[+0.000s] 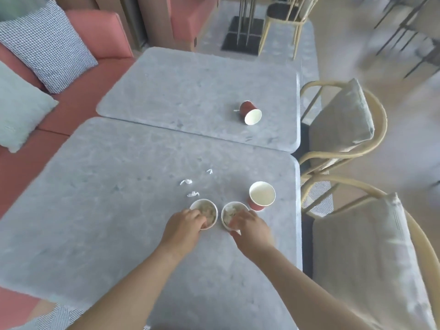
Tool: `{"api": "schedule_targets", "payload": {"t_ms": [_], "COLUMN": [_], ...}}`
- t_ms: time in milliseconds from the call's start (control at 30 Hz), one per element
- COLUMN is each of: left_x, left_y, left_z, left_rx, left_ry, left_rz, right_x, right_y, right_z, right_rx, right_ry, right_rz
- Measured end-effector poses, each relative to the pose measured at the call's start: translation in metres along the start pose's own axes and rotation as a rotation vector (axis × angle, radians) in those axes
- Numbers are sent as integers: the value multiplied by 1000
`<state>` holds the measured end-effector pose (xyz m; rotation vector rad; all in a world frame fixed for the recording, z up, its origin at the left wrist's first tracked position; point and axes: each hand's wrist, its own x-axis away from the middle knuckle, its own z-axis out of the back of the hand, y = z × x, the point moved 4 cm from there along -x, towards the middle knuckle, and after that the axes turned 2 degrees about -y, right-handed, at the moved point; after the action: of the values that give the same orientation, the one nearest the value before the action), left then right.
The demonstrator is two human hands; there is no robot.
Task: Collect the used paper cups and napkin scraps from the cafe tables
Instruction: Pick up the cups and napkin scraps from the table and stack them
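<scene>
From where I stand, both hands are down on the near tabletop [100, 210], each at a cup stuffed with crumpled napkin. The left grip [183, 225] has its fingers curled over the near rim of the left cup [206, 211]. The right grip [250, 225] lies across the rim of the right cup [229, 214] with the thumb down outside it. Both look closed on the rims, though blur keeps me from being sure how firmly. The two cups stand upright side by side, just apart. What comes next, I would judge, turns on the loose scraps [186, 182]: three white bits lie just beyond the left cup, away from the person and a touch to the left, so the left grip is nearer. An empty cup [262, 195], red outside and white inside, stands upright just beyond the right cup on its right, close enough that I cannot tell if they touch; the right grip is nearer. On the far tabletop [178, 91] a tipped cup [250, 113] lies on its side, its long axis slanting, mouth turned toward the person and rightward, well apart from both grips and on the right grip's side; a small white bit lies at its base. I can read no brand, label or writing on any cup.
</scene>
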<state>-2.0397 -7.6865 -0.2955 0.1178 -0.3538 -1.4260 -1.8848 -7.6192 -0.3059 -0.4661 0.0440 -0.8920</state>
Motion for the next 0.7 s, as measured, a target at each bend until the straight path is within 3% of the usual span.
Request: {"api": "schedule_targets", "payload": {"t_ms": [100, 267, 433, 700], "left_x": [-14, -33, -49, -71], "left_y": [-10, -13, -14, -9], "left_z": [4, 13, 12, 4], "left_rx": [-22, 97, 75, 24], "left_ry": [-71, 21, -22, -211], "left_rz": [-70, -167, -189, -190], "right_x": [-2, -6, -10, -23], "right_y": [-4, 0, 27, 49], "right_z": [8, 21, 33, 30], "right_rx": [-62, -123, -127, -107], "right_ry": [54, 174, 261, 186], "right_rz": [-71, -141, -266, -328]}}
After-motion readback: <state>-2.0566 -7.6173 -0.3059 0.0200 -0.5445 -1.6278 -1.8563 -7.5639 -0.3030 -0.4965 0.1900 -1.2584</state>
